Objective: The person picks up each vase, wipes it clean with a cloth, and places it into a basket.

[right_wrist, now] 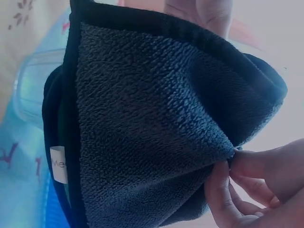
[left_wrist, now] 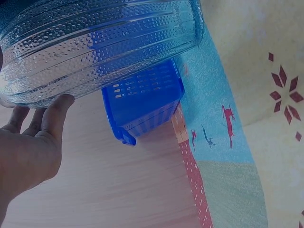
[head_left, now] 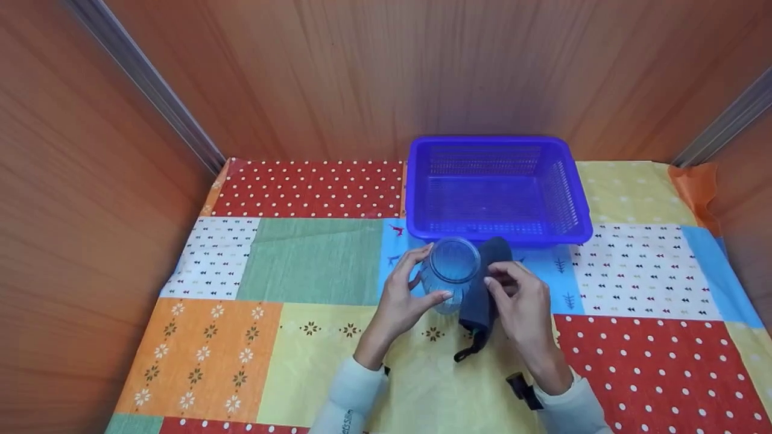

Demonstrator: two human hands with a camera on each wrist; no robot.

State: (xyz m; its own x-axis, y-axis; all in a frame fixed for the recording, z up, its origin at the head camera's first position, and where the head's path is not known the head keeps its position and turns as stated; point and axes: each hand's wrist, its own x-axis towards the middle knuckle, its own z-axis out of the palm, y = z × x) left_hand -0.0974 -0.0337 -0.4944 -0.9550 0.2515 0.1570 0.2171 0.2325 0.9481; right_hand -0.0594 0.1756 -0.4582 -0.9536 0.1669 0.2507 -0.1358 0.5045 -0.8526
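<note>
Over the patchwork-print tabletop (head_left: 313, 259), I see the left hand (head_left: 403, 296) gripping a textured glass jar (head_left: 453, 270), the right hand (head_left: 523, 301) pinching grey terry cloth (head_left: 477, 301) beside it; I'd hold the jar steady.

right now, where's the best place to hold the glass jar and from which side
Best to wrap the glass jar round its body, below the mouth, coming from the left, where the left grip sits. Its rounded, bumpy side should suit a wraparound hold, while the dark cloth crowds the jar's right.
</note>
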